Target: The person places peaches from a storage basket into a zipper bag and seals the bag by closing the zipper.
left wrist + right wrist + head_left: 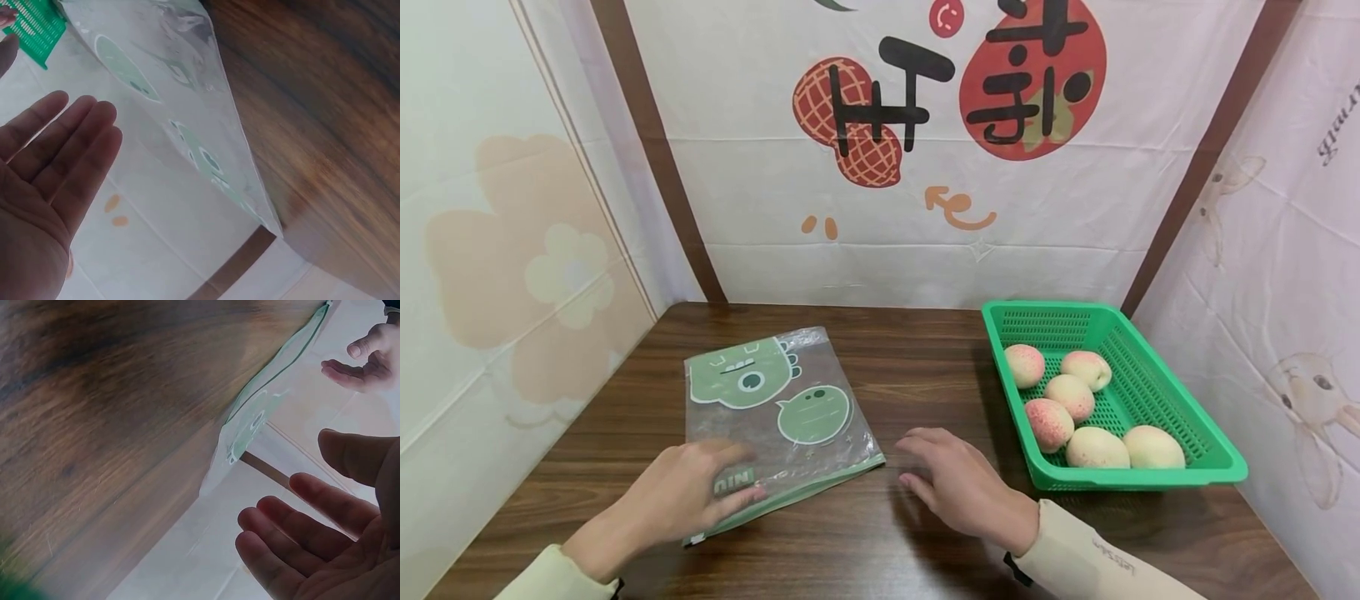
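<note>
A clear zip bag printed with green cartoon figures lies flat on the wooden table, its green zip edge toward me. Over its near left part is my left hand, fingers relaxed and holding nothing. The left wrist view shows that palm with its fingers extended above the bag. My right hand hovers just right of the bag's near right corner, thumb apart from the fingers and nothing between them. In the right wrist view its fingers are loosely extended, with the bag beyond.
To the right, a green plastic basket holds several pink and cream peaches. White printed cloth hangs behind the table and along both sides.
</note>
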Demonstrator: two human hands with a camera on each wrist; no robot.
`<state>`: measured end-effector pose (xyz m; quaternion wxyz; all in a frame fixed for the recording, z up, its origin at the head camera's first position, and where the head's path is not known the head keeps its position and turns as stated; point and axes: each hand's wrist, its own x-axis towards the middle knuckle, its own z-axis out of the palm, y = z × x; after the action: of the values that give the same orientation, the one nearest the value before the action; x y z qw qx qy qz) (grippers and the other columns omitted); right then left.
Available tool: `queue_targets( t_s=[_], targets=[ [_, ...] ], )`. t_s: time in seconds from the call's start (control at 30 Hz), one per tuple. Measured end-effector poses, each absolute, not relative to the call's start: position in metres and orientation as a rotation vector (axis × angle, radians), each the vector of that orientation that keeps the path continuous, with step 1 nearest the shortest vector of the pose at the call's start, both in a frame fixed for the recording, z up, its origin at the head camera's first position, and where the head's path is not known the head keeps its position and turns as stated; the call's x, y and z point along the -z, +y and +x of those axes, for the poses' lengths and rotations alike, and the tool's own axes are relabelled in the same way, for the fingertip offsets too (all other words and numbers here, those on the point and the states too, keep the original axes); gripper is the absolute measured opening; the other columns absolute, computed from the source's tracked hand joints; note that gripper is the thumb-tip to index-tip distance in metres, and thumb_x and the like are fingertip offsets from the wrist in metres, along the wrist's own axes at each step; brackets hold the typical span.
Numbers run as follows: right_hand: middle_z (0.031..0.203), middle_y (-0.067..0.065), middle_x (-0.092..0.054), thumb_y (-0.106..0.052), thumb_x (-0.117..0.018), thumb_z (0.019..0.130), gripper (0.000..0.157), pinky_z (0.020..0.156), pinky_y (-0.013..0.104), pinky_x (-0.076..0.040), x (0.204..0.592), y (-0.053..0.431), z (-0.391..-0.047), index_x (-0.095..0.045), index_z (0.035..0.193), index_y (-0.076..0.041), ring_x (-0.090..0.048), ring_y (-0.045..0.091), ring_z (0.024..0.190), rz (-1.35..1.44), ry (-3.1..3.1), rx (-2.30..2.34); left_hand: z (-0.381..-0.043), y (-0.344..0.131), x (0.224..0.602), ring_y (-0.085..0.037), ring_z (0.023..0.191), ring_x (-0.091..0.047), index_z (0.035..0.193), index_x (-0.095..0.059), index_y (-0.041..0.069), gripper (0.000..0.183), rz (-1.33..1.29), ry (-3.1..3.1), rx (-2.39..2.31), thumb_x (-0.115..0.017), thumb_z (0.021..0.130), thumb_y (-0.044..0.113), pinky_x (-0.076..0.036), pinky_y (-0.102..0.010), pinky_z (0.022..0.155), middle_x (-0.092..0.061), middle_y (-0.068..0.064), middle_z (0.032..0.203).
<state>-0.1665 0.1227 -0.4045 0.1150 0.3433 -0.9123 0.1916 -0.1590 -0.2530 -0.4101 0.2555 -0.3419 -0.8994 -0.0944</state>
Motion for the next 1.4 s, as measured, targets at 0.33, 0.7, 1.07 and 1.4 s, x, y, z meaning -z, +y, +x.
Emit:
queue_targets(
  t_s=[0.33, 0.7, 1.07, 1.4],
  targets=[
    [0.124, 0.003, -0.069, -0.019, -0.077, 0.094, 0.029, 0.094, 0.042, -0.056, 0.410, 0.112, -0.170, -0.071, 0.121, -0.012, -0.063, 0.021, 0.118, 1.038, -2.696, -0.613, -0.156, -0.250, 0.414, -0.002, 0.068, -0.059, 0.090, -0.071, 0.020, 0.033, -1.033, -2.393, 0.282, -0.092, 0.072, 0.038, -0.050, -0.026, 0.054, -0.067, 0.013, 0.079],
    [0.124, 0.002, -0.070, -0.016, -0.076, 0.094, 0.031, 0.095, 0.040, -0.056, 0.417, 0.100, -0.177, -0.071, 0.124, -0.009, -0.063, 0.021, 0.118, 1.063, -2.719, -0.641, -0.154, -0.250, 0.416, -0.006, 0.073, -0.065, 0.090, -0.071, 0.021, 0.032, -1.051, -2.410, 0.239, -0.091, 0.073, 0.040, -0.055, -0.029, 0.056, -0.068, 0.012, 0.083],
    [0.120, -0.002, -0.071, -0.015, -0.079, 0.091, 0.027, 0.095, 0.034, -0.055, 0.425, 0.088, -0.180, -0.072, 0.118, -0.014, -0.065, 0.017, 0.114, 1.119, -2.689, -0.558, -0.153, -0.249, 0.419, 0.003, 0.066, -0.056, 0.088, -0.069, 0.022, 0.033, -1.078, -2.443, 0.283, -0.092, 0.071, 0.038, -0.048, -0.021, 0.052, -0.065, 0.015, 0.080],
    [0.123, -0.003, -0.068, -0.014, -0.078, 0.092, 0.029, 0.095, 0.030, -0.055, 0.427, 0.076, -0.182, -0.070, 0.121, -0.014, -0.063, 0.017, 0.116, 1.228, -2.691, -0.431, -0.151, -0.248, 0.421, 0.006, 0.065, -0.050, 0.086, -0.068, 0.023, 0.034, -1.058, -2.472, 0.298, -0.093, 0.068, 0.037, -0.044, -0.020, 0.051, -0.061, 0.017, 0.077]
  ],
)
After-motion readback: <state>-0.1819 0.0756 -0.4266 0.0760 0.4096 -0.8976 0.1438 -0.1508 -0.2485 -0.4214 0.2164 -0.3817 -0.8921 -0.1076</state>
